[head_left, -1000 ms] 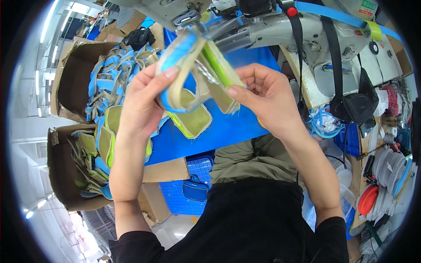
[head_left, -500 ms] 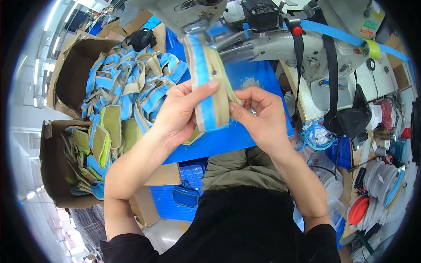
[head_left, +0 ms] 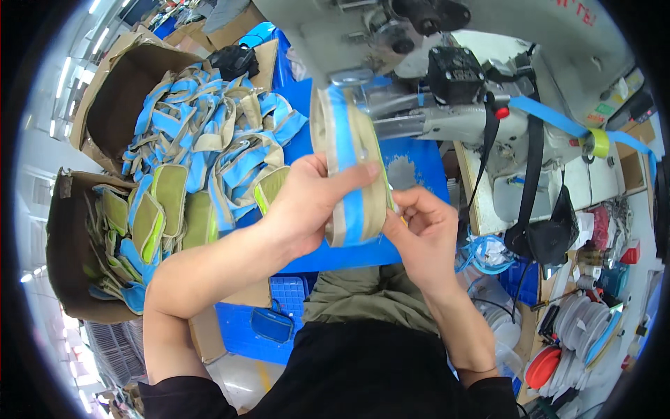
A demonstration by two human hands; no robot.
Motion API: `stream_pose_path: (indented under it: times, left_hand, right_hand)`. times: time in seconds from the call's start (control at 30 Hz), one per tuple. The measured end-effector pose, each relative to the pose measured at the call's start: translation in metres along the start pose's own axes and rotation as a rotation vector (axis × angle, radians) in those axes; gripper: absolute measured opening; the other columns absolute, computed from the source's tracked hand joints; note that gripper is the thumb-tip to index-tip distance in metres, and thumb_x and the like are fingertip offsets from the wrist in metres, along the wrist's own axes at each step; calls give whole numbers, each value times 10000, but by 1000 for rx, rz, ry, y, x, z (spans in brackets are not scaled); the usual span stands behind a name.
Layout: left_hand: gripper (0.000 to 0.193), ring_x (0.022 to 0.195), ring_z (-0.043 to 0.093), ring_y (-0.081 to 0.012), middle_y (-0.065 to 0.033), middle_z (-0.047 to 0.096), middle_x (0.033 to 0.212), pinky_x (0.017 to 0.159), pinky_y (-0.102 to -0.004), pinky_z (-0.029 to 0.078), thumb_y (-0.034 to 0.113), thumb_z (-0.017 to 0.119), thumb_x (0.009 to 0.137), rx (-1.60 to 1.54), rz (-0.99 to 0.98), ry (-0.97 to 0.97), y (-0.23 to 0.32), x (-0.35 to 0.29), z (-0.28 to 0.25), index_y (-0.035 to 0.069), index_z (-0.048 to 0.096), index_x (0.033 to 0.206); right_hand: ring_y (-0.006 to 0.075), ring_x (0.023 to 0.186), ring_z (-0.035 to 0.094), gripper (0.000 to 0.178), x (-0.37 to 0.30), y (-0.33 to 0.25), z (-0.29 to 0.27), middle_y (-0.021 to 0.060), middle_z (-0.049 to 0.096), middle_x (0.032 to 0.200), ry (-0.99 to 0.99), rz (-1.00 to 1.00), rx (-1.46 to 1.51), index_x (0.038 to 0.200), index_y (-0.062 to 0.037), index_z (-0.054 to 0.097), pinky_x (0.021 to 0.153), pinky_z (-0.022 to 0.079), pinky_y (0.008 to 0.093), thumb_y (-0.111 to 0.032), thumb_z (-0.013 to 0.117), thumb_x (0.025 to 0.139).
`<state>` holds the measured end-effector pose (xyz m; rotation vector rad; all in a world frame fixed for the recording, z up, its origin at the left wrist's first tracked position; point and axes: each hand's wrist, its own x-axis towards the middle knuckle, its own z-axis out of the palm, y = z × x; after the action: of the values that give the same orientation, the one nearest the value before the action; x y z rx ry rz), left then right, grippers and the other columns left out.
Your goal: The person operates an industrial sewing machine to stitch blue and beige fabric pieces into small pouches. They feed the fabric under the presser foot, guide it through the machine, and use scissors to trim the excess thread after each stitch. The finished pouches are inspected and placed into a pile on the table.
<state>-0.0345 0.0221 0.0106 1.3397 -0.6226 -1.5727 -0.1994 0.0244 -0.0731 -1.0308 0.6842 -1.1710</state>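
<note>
A curved fabric band (head_left: 343, 133), beige with a blue stripe and a lime-green edge, hangs upright just below the sewing machine's head (head_left: 307, 31). My left hand (head_left: 307, 206) grips it from the left, thumb lying across its outer face and fingers tucked behind. On the other side, my right hand (head_left: 427, 234) pinches the band's right edge between thumb and curled fingers. Whatever small part lies between those right fingertips is mostly hidden. The upper end of the band reaches the machine's arm, and I cannot tell whether it touches the needle area.
At left, a heap of blue-and-beige strips (head_left: 202, 133) spills from a cardboard box (head_left: 105, 105). Green pouch pieces (head_left: 148, 223) fill a second box (head_left: 66, 251). Blue tape (head_left: 551, 115) runs through a yellow-green roll (head_left: 597, 143) at right. A blue work surface (head_left: 314, 260) lies beneath my hands.
The view has shifted, so the machine shows larger. Both hands and the band sit a little lower in the picture; the left thumb lies farther across the band. Both hands keep their hold.
</note>
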Motion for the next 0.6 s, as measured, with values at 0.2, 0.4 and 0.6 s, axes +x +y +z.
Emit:
stream_pose_path:
  times: [0.2,0.4,0.6]
  left_hand:
    - [190,754,706,-132,-61,727,911,669,-310,581,152,768,907,20,-8,-4,13,20,-7,27,689,1025]
    - [164,740,700,-119,-46,724,890,667,-302,576,157,765,909,16,-21,6,17,25,-8,47,691,1005]
    - [231,745,708,-144,-71,722,902,651,-323,586,168,794,881,6,-9,17,18,29,-11,12,683,1011]
  right_hand:
    - [53,834,587,195,19,1,3,-2,666,896,-15,28,65,1062,28,711,745,477,222,66,720,871]
    - [58,867,613,206,25,-4,7,19,692,940,-35,26,80,1076,39,704,772,497,224,74,710,874]
    - [59,850,616,208,29,-1,9,14,693,915,-13,0,51,1083,42,703,758,501,229,70,704,876]
